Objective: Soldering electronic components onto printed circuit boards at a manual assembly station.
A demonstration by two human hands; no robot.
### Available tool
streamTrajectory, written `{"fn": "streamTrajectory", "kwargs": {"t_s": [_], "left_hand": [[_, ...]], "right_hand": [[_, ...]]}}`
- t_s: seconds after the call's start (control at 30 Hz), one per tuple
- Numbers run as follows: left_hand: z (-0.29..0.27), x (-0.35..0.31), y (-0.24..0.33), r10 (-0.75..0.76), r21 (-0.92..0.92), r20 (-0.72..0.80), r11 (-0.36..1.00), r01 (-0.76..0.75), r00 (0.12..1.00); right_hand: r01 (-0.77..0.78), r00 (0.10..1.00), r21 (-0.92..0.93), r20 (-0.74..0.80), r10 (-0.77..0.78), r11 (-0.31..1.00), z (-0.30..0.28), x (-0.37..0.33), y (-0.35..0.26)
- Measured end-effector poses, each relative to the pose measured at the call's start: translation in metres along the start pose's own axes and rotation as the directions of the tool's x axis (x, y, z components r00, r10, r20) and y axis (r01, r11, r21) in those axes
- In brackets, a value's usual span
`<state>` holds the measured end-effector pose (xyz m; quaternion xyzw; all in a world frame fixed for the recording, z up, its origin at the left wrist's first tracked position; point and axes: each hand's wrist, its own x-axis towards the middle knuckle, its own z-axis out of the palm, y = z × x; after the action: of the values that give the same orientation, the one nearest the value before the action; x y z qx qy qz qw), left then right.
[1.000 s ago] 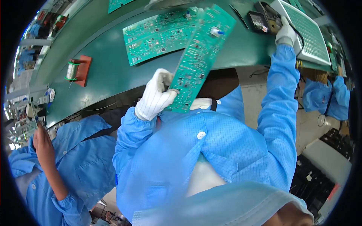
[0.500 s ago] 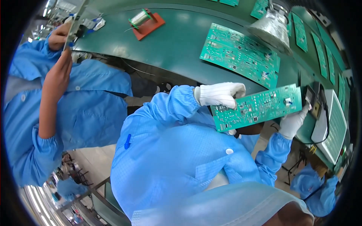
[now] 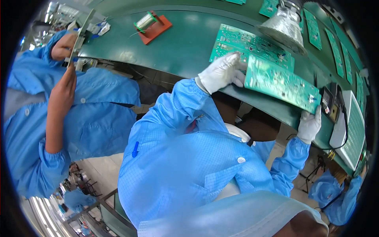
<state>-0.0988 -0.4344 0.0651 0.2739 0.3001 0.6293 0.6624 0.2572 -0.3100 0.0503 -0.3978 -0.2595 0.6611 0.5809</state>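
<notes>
A long green circuit board [image 3: 282, 85] is raised over the bench edge, tilted with its right end lower. My right hand [image 3: 309, 124], in a white glove, grips it at the lower right corner. My left hand [image 3: 221, 72], also gloved in white, is beside the board's left end with its fingers apart and seemingly off the board. Behind the held board, more green circuit boards [image 3: 236, 36] lie side by side on the green bench [image 3: 181, 43], partly covered by it.
A foil-wrapped cone hood [image 3: 285, 29] hangs over the boards. On the right stand a small black device [image 3: 331, 103] and a white tray [image 3: 349, 126]. A solder wire spool [image 3: 145, 21] sits on a red stand [image 3: 161, 29]. Left, a blue-sleeved co-worker [image 3: 59, 98] holds a flat panel.
The held board has moved up and away over the lying boards, and its tilt has reversed. My left hand has let go of its left end and opened; my right hand has lowered slightly.
</notes>
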Motion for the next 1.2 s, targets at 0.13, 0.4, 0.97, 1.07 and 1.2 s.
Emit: {"fn": "streamTrajectory", "kwargs": {"t_s": [0.13,0.4,0.97,1.07,1.2], "left_hand": [[0.000,0.017,0.015,0.120,0.198,-0.051,0.974,-0.108,0.991],[-0.013,0.019,0.010,0.067,0.145,-0.080,0.988,-0.055,0.995],[-0.022,0.021,-0.002,0.179,0.307,-0.087,0.941,-0.144,0.980],[-0.022,0.023,-0.006,0.156,0.262,-0.079,0.956,-0.130,0.985],[-0.020,0.028,-0.012,0.169,0.146,-0.085,0.977,-0.156,0.982]], "right_hand": [[0.053,0.979,-0.009,0.198,-0.050,0.999,0.003,0.005,0.006],[0.052,0.971,-0.040,0.234,-0.042,0.998,0.007,-0.006,0.006],[-0.010,0.970,0.091,0.244,-0.012,0.996,-0.009,0.000,0.009],[-0.015,0.987,0.143,0.160,-0.008,0.990,-0.018,0.003,0.005],[0.086,0.996,0.012,0.018,-0.086,0.996,-0.027,0.003,0.012]]}}
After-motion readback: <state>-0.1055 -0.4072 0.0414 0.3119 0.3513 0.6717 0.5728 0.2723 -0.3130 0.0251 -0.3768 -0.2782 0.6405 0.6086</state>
